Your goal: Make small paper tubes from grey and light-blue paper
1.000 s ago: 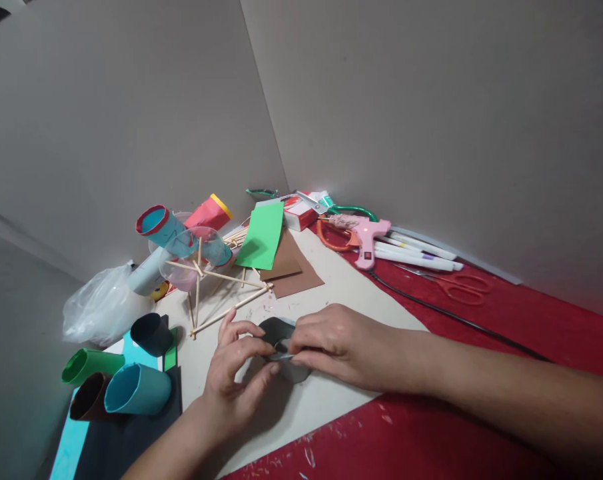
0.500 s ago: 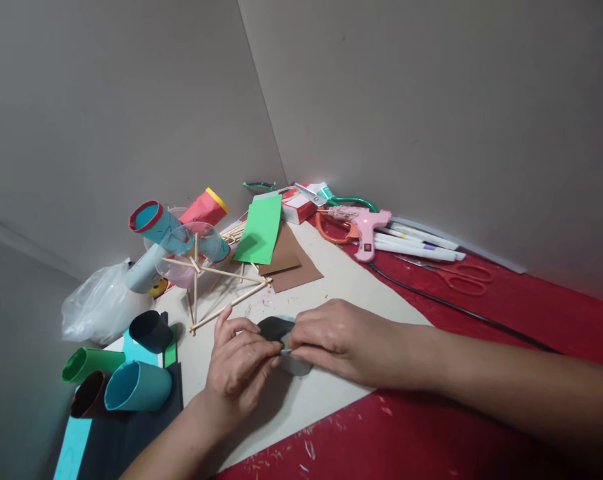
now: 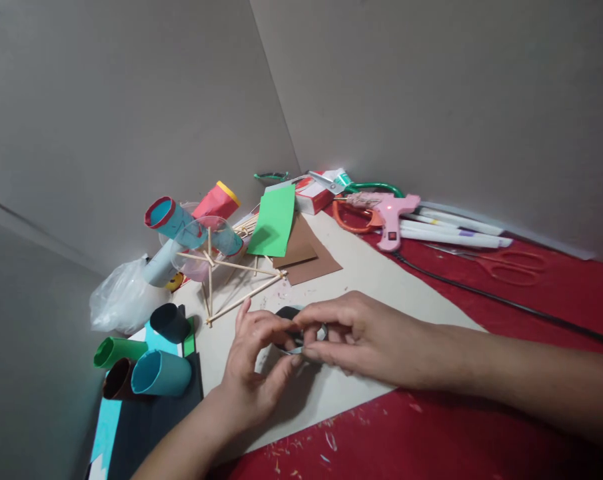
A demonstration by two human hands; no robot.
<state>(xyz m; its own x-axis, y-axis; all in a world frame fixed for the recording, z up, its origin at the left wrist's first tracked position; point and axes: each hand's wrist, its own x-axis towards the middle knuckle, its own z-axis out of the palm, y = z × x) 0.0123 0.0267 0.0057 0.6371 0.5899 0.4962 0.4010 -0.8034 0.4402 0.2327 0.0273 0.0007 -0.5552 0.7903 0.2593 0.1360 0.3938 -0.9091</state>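
Note:
A small dark grey rolled piece [image 3: 287, 312], curved like a short tube, is between my two hands over the pale sheet [image 3: 341, 393]. My left hand [image 3: 254, 360] pinches its near left edge with fingertips and thumb. From the right, my right hand [image 3: 361, 337] is closed on the opposite side, thumb low and fingers curled into it. Much of the piece is hidden behind the fingers. Beyond the hands stands a stick frame [image 3: 246, 298] with a clear plastic cup [image 3: 191, 243] and coloured tubes about it.
At left, black, green, brown and blue tubes [image 3: 168, 377] stand on dark sheets. Behind lie green paper [image 3: 274, 223] and brown sheets [image 3: 321, 263]. A pink glue gun [image 3: 394, 217], its cord, markers [image 3: 456, 233] and red-handled scissors [image 3: 516, 267] lie on the red tabletop.
The view has shifted, so the table's things appear farther right. My fingers have changed their hold on the grey piece, with the right fingers now curled inside it. Its curved rim shows more.

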